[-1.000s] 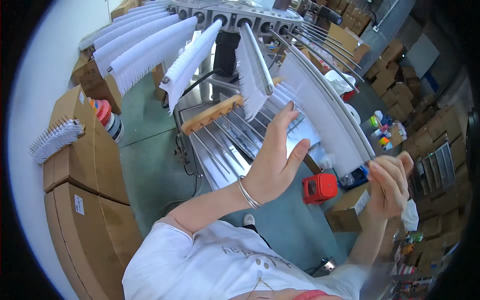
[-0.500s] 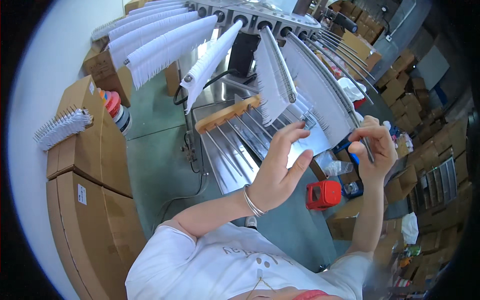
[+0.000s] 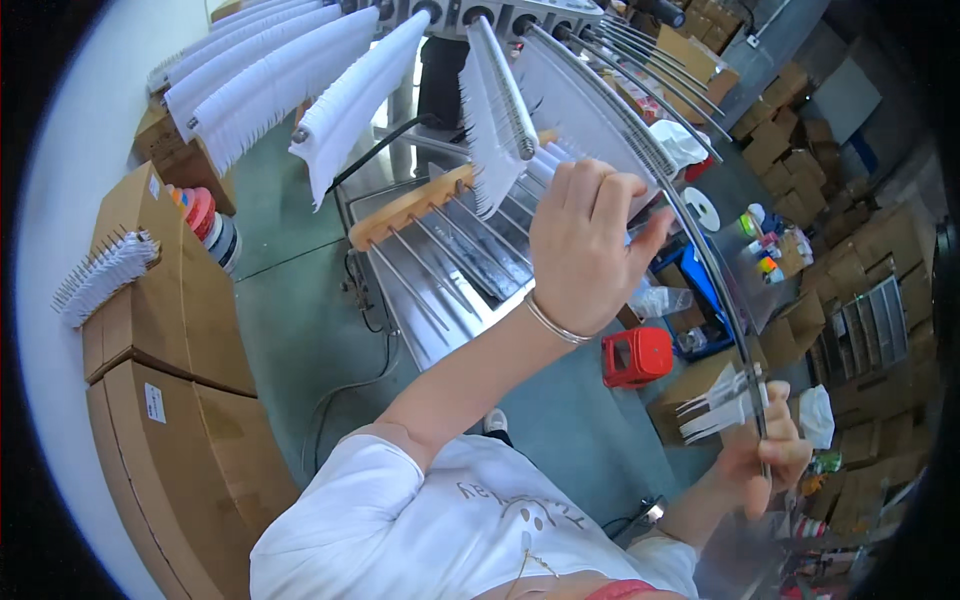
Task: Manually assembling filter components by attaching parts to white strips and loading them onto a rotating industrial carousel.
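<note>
My right hand (image 3: 770, 450) is closed round the near end of a long thin metal rod (image 3: 738, 335) at the lower right. Beside those fingers, a few narrow white pieces (image 3: 722, 408) hang on the rod. The rod runs up toward the metal machine rim (image 3: 500, 16), where a dense row of thin white pieces (image 3: 590, 105) hangs along it. My left hand (image 3: 590, 240) is raised just left of the rod, fingers curled and thumb apart, with nothing visible in its grasp. Whether it touches the white pieces behind it cannot be made out.
More rods loaded with white pieces (image 3: 280, 88) fan out at the upper left. Below stands a metal table with a wooden rack of metal pins (image 3: 410, 210). Cardboard boxes (image 3: 180, 290) are stacked at the left. A red stool (image 3: 637, 357) stands on the floor at the right.
My right hand has moved down and right, closer to me, with white pieces now beside it. My left hand has risen and its fingers are more curled. The view has shifted a little.
</note>
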The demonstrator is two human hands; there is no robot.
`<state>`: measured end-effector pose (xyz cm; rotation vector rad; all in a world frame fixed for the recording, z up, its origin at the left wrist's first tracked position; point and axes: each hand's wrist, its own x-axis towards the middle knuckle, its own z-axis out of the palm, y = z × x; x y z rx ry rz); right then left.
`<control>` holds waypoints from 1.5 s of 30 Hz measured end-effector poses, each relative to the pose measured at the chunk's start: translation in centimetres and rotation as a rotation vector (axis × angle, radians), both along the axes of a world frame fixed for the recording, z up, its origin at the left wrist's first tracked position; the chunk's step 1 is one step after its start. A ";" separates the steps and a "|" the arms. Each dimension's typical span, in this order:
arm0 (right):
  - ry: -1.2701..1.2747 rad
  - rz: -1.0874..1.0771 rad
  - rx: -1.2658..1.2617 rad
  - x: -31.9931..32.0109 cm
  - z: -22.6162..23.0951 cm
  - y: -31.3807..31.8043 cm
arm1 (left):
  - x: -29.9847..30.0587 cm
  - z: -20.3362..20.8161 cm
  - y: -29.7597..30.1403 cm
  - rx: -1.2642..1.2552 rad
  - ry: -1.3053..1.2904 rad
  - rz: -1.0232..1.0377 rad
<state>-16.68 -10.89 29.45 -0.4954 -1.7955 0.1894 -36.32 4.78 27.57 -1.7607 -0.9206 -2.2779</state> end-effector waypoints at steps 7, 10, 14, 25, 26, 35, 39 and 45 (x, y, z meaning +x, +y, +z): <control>0.068 -0.178 0.100 -0.8 -0.4 -2.4 | 0.5 -0.2 1.1 0.059 0.016 0.121; 0.011 -0.207 0.100 -1.0 0.1 -2.9 | 0.3 0.0 1.0 0.041 0.018 0.133; 0.042 -0.352 0.158 -2.8 0.0 -2.8 | 0.2 0.2 0.9 0.052 0.001 0.113; 0.594 -0.454 0.074 0.8 -4.1 -2.7 | 2.2 -3.9 -6.9 -0.170 0.231 -0.901; 0.783 -0.392 -0.009 1.7 -4.9 -2.8 | 2.7 -4.8 -7.0 -0.163 0.243 -0.907; 0.879 0.340 -0.689 4.3 -9.9 3.2 | 8.1 -5.5 -6.1 -0.483 0.425 -1.246; 0.905 0.177 -0.746 3.6 -9.1 6.9 | 9.5 -6.5 -5.1 -0.383 0.292 -1.050; 0.534 -0.023 -0.813 2.2 -7.5 8.5 | 9.7 -5.7 -2.3 -0.349 0.295 -0.488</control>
